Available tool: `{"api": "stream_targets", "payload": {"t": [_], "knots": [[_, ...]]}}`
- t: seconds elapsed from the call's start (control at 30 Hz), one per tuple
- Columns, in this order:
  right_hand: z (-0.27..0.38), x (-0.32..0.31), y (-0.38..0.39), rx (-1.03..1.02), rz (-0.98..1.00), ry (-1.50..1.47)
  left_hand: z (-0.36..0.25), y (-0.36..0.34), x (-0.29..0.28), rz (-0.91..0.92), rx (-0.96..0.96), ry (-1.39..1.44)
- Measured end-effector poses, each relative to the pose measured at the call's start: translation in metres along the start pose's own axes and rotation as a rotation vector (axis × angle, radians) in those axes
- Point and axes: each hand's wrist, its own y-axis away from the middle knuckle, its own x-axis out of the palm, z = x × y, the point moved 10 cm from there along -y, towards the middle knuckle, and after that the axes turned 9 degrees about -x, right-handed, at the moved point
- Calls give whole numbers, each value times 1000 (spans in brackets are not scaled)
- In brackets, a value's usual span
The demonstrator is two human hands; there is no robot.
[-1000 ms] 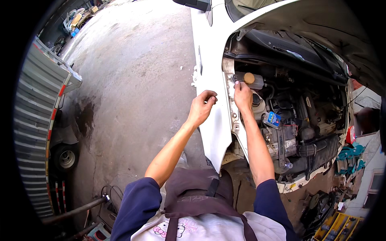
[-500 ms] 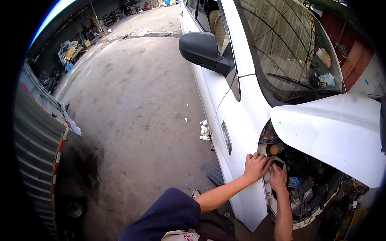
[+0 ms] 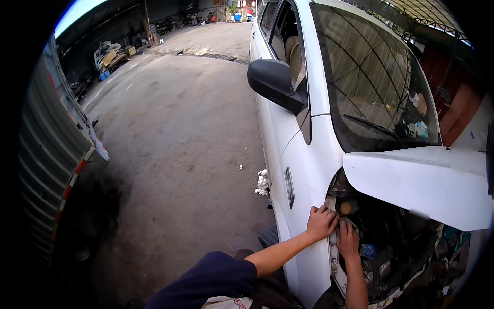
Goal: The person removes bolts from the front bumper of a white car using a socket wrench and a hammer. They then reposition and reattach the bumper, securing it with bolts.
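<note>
My left hand (image 3: pixel 322 223) rests at the inner edge of the white car's front fender (image 3: pixel 303 219), its fingers curled downward and close together. Just beside it, my right hand (image 3: pixel 348 240) reaches into the engine bay (image 3: pixel 383 221) with bent fingers. Both sets of fingertips meet around a small pale part near the fender edge; what they grip is hidden. A round tan cap (image 3: pixel 347 207) sits just beyond the hands. Nearer me and right of my right hand is a small blue box-shaped item (image 3: pixel 368 251). The white hood (image 3: pixel 411 180) stands raised over the bay.
A black side mirror (image 3: pixel 275 82) juts from the car's door. The windshield (image 3: pixel 381 72) lies beyond the hood. White foam-like lumps (image 3: pixel 262 183) are on the concrete floor (image 3: pixel 175 139) beside the car. A corrugated truck body (image 3: pixel 54 159) stands at the left.
My view has tilted up slightly, so the car and floor sit lower in the picture. Both hands stay at the fender edge, with slightly shifted fingers.
</note>
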Motion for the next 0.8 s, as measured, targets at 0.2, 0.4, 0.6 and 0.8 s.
{"api": "stream_targets", "payload": {"t": [0.2,0.4,0.6,0.8], "knots": [[-2,-5,-14,-217,107,-27,0,5,2,3,-6,-14],[-4,2,-3,150,38,-266,0,7,5,35,-11,-85],[3,-4,17,539,-316,-375,5,7,3,13,-20,-55],[-43,-4,38,743,-496,-167,-2,4,12,69,-3,-62]]}}
